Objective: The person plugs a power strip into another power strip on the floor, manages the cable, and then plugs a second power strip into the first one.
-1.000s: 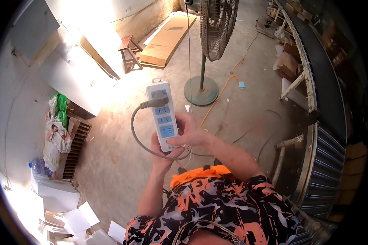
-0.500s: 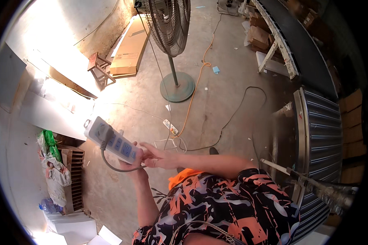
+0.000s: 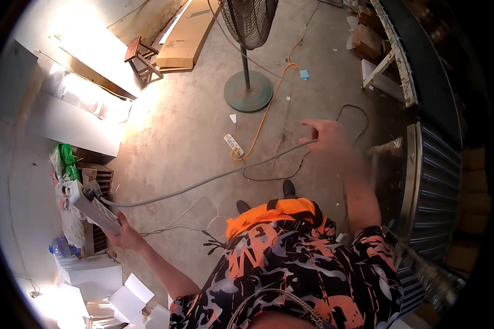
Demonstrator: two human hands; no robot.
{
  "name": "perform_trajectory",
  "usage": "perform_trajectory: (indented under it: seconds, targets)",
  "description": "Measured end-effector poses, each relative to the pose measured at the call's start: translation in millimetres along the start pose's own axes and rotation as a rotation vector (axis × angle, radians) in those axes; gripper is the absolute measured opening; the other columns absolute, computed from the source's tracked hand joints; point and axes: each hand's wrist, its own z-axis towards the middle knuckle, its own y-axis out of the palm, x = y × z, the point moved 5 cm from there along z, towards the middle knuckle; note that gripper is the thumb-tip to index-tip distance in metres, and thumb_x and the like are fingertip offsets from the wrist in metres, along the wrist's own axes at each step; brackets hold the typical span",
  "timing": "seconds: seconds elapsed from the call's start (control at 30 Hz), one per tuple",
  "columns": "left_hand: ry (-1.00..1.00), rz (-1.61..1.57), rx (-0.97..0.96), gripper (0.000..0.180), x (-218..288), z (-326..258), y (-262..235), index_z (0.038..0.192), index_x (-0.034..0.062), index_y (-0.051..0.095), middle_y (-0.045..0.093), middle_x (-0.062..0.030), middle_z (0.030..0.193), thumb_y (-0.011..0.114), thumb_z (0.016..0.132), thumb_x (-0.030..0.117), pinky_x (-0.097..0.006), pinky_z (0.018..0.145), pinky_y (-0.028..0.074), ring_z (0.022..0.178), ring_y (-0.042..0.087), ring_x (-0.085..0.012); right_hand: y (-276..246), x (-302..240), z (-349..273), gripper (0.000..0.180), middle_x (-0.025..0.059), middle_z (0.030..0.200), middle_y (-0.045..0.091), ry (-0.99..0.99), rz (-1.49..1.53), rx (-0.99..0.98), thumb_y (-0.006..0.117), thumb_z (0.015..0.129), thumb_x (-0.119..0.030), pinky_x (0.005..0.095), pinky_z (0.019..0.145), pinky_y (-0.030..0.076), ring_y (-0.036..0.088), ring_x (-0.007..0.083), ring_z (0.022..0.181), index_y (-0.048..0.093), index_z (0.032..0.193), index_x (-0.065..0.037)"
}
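A bare concrete floor [image 3: 192,126] catches harsh sunlight at the left. A pedestal fan [image 3: 248,82] stands near a wooden stool [image 3: 142,60] and flat cardboard [image 3: 186,38]; an orange cable [image 3: 269,104] trails across, a corrugated metal sheet [image 3: 433,192] at right

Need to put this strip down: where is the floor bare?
Bare concrete lies between the fan base, the wooden stool and the white floor strip. Crowded: the left wall's crates, bags and cartons; cables by the feet.
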Motion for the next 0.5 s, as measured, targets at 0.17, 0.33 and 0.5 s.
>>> perform_trajectory:
  seconds: [0.17,0.33,0.5]
  targets:
    - [-0.244,-0.093,-0.481,0.046,-10.7,-97.4,43.7,0.116,-0.0028,0.054,0.059,-0.0102,0.101,0.070,0.073,0.006,-0.033,0.078,0.045,0.088,0.056,-0.0194,75.9,-35.1,-14.0,0.097,0.0164,0.109,0.059,-0.345,0.232,-0.737,0.079,0.063,-0.042,0.0354,0.078,0.049,0.060,0.0271,0.091,0.029,0.137,-0.005]
    - [0.081,0.005,-0.500,0.054,41.2,-162.5,66.8,0.119,0.0044,0.053,0.056,-0.0157,0.092,0.067,0.067,-0.001,-0.038,0.075,0.045,0.084,0.055,-0.0321,141.1,-120.5,-34.3,0.084,0.0150,0.110,0.055,-0.351,0.920,-0.633,0.070,0.077,-0.040,0.0337,0.079,0.050,0.057,0.0233,0.096,0.025,0.136,-0.002]
    - [0.250,0.012,-0.414,0.052,38.1,-150.1,61.8,0.116,0.0019,0.052,0.054,-0.0163,0.092,0.064,0.066,-0.003,-0.039,0.071,0.045,0.086,0.055,-0.0348,157.6,-130.9,-28.7,0.047,0.0092,0.085,0.057,-0.016,1.377,-0.655,0.052,0.093,-0.031,0.0253,0.059,0.051,0.059,0.0137,0.068,0.037,0.126,-0.001]
